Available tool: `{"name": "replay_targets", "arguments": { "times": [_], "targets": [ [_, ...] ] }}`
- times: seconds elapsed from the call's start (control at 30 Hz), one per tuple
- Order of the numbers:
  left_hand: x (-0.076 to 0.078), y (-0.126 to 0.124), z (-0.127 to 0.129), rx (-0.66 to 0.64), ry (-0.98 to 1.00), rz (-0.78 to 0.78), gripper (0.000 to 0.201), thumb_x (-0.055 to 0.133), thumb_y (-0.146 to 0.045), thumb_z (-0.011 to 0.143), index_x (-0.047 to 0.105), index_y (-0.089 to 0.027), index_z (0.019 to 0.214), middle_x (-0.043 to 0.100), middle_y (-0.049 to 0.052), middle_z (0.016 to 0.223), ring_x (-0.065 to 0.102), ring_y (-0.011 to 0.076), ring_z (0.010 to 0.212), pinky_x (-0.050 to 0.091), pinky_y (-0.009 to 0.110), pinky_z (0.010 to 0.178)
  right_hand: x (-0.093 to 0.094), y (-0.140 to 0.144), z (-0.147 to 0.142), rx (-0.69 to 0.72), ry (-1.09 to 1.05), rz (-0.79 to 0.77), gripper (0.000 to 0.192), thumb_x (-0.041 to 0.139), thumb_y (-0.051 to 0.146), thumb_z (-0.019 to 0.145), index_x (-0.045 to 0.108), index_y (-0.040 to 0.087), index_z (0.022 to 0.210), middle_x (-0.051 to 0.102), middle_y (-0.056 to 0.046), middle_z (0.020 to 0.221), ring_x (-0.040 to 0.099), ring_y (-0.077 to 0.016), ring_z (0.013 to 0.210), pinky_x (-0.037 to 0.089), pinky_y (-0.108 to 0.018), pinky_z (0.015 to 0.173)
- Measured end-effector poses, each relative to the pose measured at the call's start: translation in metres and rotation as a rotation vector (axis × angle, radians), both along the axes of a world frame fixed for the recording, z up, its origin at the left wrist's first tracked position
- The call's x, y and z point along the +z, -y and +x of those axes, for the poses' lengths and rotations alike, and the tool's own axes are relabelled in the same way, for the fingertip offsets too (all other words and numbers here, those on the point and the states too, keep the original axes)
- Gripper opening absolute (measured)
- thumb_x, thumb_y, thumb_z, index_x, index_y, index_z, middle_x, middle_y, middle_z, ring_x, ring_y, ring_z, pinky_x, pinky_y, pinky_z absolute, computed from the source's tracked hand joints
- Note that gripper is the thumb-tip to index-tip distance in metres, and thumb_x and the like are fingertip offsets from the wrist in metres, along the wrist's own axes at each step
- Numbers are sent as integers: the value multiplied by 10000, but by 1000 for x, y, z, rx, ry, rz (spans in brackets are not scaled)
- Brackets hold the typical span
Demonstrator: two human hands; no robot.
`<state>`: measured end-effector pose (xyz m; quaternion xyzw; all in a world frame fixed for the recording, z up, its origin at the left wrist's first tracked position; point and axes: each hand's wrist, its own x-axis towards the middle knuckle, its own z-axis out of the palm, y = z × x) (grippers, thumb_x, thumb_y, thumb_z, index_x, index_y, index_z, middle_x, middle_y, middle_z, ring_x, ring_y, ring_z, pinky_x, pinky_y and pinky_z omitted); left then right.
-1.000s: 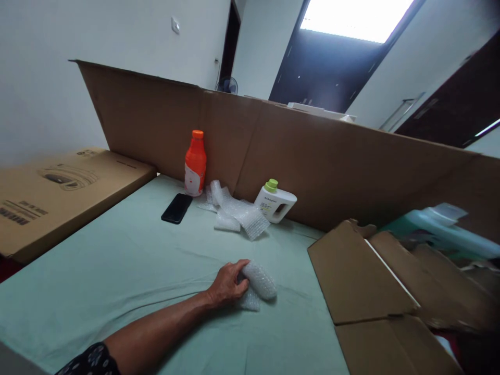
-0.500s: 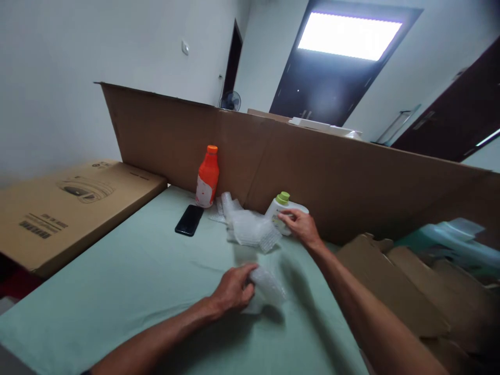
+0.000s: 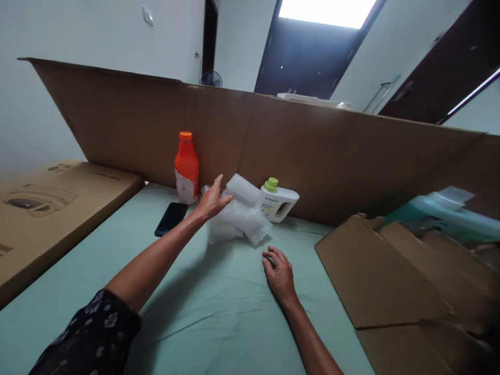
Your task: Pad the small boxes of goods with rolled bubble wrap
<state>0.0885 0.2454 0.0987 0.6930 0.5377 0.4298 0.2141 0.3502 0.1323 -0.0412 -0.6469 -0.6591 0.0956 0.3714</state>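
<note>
A: Hands first, then. What is your left one doing?

B: My left hand (image 3: 211, 200) is stretched out toward the far side, fingers (image 3: 224, 198) loosely spread and the thumb up. It lies against the bubble wrap (image 3: 238, 219), at the left edge of the heap. The fingers are not curled round anything that I can see; whether they pinch a fold of it, I cannot tell.

A: And the right?

B: My right hand (image 3: 279, 273) rests palm down on the green sheet (image 3: 195, 312), fingers relaxed and a little bent, gripping nothing. It lies nearer to me than the bubble wrap and apart from it.

A: Where does the wrap sit?

B: On the sheet, far from me, close to the tall cardboard wall (image 3: 332, 156). Part of the heap is rolled up on top, the rest is crumpled flat below it.

A: What is next to it?

B: Just to its right a white jug with a green cap (image 3: 276, 200), lying right up against the roll. To the left an orange bottle (image 3: 186, 167), upright, near the wall. In front of that bottle a black phone (image 3: 171, 219) lies flat on the sheet.

A: Further out?

B: A flat printed carton (image 3: 47, 203) along my left side, and opened cardboard flaps (image 3: 383, 276) on my right.
</note>
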Motion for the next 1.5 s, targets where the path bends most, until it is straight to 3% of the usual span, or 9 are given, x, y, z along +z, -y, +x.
{"name": "replay_targets", "arguments": {
  "times": [0.2,0.37,0.53,0.67,0.8,0.97,1.13,1.3,1.5],
  "targets": [
    [-59,31,14,-54,-421,153,753,723,-302,811,419,-270,1500,151,142,1678,125,390,1528,53,640,1195,-6,1,6,3,-38,0,259,506,337,843,740,237,894,697,-125,1232,629,-313,1159,468,-499,970],
    [-108,32,5,-149,-754,123,559,642,-342,898,514,-275,1438,292,179,1631,236,421,1499,135,722,1144,-8,1,5,1,-31,-5,240,510,313,853,738,248,889,697,-103,1238,623,-298,1165,456,-473,975],
    [-99,-5,8,-62,-752,119,484,626,-297,900,573,-249,1378,382,191,1584,317,425,1466,148,732,1140,-7,1,5,1,-9,7,244,503,301,855,735,236,893,699,-114,1231,629,-298,1154,464,-468,950],
    [-98,18,18,-23,-734,156,598,654,-269,871,498,-214,1445,210,227,1646,191,435,1512,89,722,1158,-9,0,5,-3,1,24,241,507,284,854,736,220,892,705,-118,1215,633,-290,1139,463,-458,941],
    [-111,44,32,-199,-755,191,591,629,-361,906,467,-287,1470,230,149,1661,174,381,1530,87,676,1189,-12,-1,5,-8,17,31,240,509,274,862,742,226,898,704,-108,1215,631,-284,1135,460,-451,938],
    [-115,24,43,-322,-772,169,520,495,-437,978,491,-234,1456,382,187,1587,340,404,1460,142,748,1138,-14,-3,7,4,35,50,252,502,288,866,744,228,901,709,-108,1202,632,-284,1128,462,-449,933],
    [-108,44,20,-351,-790,177,619,575,-549,912,454,-334,1480,266,96,1657,231,340,1520,64,626,1215,-18,-7,10,26,29,73,283,490,339,858,748,225,883,714,-114,1184,640,-294,1093,465,-460,912],
    [-111,80,-44,-9,-769,68,597,612,-370,897,481,-272,1471,250,128,1657,218,358,1518,97,601,1217,-19,-11,11,29,28,80,320,478,387,843,753,224,865,715,-121,1182,644,-315,1071,466,-486,891],
    [-119,58,-109,433,-674,-134,553,532,-290,916,501,-157,1451,412,234,1540,454,421,1348,381,595,1080,-15,-13,12,36,49,89,363,465,424,827,758,209,828,725,-145,1159,661,-332,1056,487,-498,877]
  ]
}}
